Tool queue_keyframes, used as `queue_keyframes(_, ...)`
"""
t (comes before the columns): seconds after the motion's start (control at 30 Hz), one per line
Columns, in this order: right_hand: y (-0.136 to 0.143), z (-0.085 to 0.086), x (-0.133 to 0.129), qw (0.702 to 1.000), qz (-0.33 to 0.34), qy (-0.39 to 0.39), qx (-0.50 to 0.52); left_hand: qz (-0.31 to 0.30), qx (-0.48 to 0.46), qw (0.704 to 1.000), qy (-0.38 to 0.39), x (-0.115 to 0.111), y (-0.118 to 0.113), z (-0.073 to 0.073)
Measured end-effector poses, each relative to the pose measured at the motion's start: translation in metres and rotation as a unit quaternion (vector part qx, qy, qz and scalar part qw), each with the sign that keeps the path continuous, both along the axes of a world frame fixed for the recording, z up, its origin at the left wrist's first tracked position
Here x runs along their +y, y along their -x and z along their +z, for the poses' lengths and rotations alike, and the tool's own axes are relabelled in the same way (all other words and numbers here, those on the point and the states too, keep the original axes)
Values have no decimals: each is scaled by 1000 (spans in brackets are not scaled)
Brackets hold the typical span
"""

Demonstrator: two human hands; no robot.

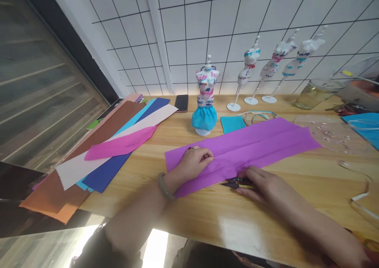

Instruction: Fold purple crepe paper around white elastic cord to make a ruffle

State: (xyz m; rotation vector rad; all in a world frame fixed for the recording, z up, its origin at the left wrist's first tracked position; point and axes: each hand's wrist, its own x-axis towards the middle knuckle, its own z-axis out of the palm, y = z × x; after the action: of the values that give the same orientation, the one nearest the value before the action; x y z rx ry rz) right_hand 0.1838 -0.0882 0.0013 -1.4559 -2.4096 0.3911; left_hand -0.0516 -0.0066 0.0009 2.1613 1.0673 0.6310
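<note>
Lengthwise, the purple sheet point(241, 153) runs from near-left to far-right.

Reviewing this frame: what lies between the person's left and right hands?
In the head view, part of the purple sheet lies between the left hand and the right hand, with the pointed end of the dark tool the right hand holds.

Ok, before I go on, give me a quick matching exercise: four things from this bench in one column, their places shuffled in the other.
1. Purple sheet
2. Phone
3. Dark pointed tool
4. Blue skirt

A. Around the front mannequin
B. In the right hand
C. Under the left hand
D. Flat on the table, near the tiled wall

Pairs: 1-C, 2-D, 3-B, 4-A
</note>
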Motion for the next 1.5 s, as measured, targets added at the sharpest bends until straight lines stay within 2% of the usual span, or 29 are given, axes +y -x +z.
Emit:
queue_keyframes(0.13,-2,4,2,1000,9,-16,-1,-6,15,1000,-5,0,1,1)
queue_keyframes(0.33,-10,7,-6,1000,8,28,-10,-11,8,1000,-25,1,1,-1)
queue_keyframes(0.67,-26,5,-18,998,-63,-4,-27,-5,15,1000,-18,1,0,-1)
queue_keyframes(0.97,-26,-2,-13,998,-60,-22,-30,-4,9,1000,-10,1,0,0)
queue_keyframes(1.23,-25,0,-12,998,-43,4,-35,-10,6,1000,-28,1,1,-2)
queue_keyframes(1.5,-28,4,-13,998,-57,-10,-23,-7,11,1000,-27,1,1,-2)
